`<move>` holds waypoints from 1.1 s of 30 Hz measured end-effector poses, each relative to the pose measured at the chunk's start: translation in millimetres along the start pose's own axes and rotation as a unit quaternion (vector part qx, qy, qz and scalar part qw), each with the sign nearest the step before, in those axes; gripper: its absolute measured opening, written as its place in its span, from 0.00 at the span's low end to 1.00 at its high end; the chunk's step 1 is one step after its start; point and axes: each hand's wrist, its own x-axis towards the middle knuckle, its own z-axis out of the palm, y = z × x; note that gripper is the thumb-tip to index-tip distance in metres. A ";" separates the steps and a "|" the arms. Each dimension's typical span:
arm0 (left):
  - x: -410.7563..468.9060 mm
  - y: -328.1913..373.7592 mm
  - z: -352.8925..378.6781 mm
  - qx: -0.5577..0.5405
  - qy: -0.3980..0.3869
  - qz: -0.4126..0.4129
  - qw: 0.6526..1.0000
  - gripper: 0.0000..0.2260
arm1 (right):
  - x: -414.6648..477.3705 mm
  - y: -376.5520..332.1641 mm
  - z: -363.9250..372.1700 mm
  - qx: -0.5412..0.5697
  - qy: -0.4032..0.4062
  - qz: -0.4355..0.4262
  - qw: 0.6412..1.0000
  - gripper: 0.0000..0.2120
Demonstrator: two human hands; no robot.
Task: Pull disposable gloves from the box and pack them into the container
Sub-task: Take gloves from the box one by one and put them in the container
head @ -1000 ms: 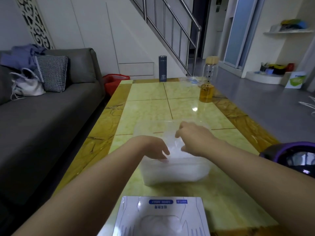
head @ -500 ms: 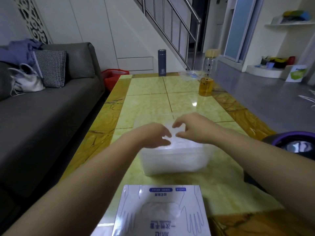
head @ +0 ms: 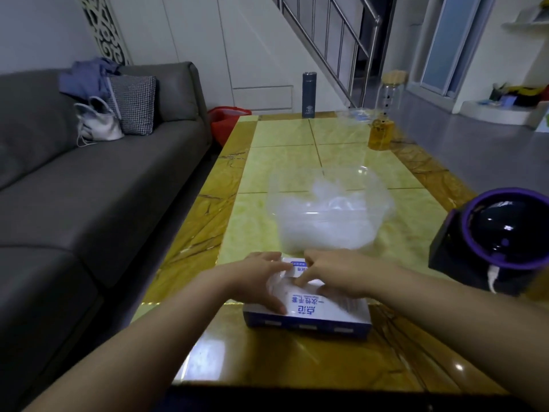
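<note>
The blue-and-white glove box [head: 323, 312] lies flat on the yellow table [head: 285, 135], close to its near edge. My left hand [head: 258, 279] rests spread on the left part of the box top. My right hand [head: 338, 273] is over the box opening, its fingertips pinched on a thin translucent glove [head: 277, 282] that sticks up between the hands. Just beyond the box stands the clear plastic container [head: 377, 191], holding a loose heap of clear gloves [head: 323, 230].
A black device with a purple ring [head: 502, 233] sits at the table's right edge. An amber jar [head: 381, 136], a dark flask [head: 308, 95] and a clear jar [head: 391, 90] stand at the far end. A grey sofa [head: 89, 188] runs along the left.
Both hands have drawn back from over the container to the glove box. The gloves they were pressing down stay in the container. The view has tilted down.
</note>
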 end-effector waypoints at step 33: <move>-29.4 6.3 -44.3 -0.604 0.021 0.116 0.788 0.33 | -66.8 18.1 -129.5 0.006 0.312 -0.001 0.950 0.03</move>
